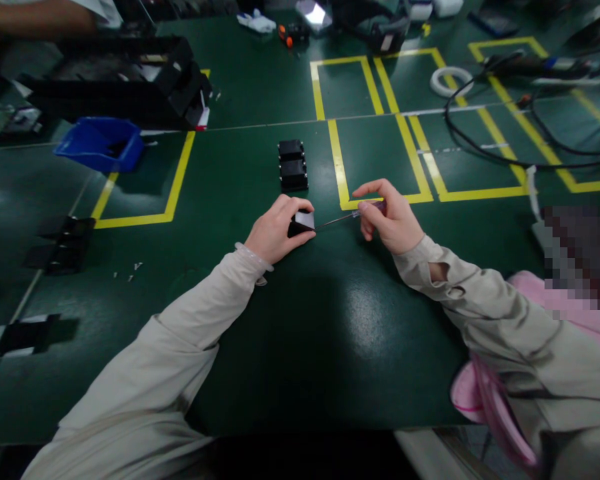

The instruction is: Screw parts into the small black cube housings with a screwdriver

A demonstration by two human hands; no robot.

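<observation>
My left hand [279, 230] grips a small black block [304, 221] with a pale, shiny top face, and steadies it on the green table [300, 347]. In my right hand [393, 220] is a screwdriver [341, 219], held by its clear purplish handle. Its thin shaft points left, with the tip at the block's lower right edge. Whether the tip sits on a screw is too small to tell. Just beyond my left hand stand two similar black blocks [293, 165] in a row, with small shiny screws along their sides.
Loose screws [136, 267] lie at left, near more black blocks [65, 245]. Behind them are a blue bin [103, 143] and a long black tray [115, 80]. A white tape ring [451, 81] and black cables [460, 137] lie at right. Another person's arm [40, 19] reaches in at top left.
</observation>
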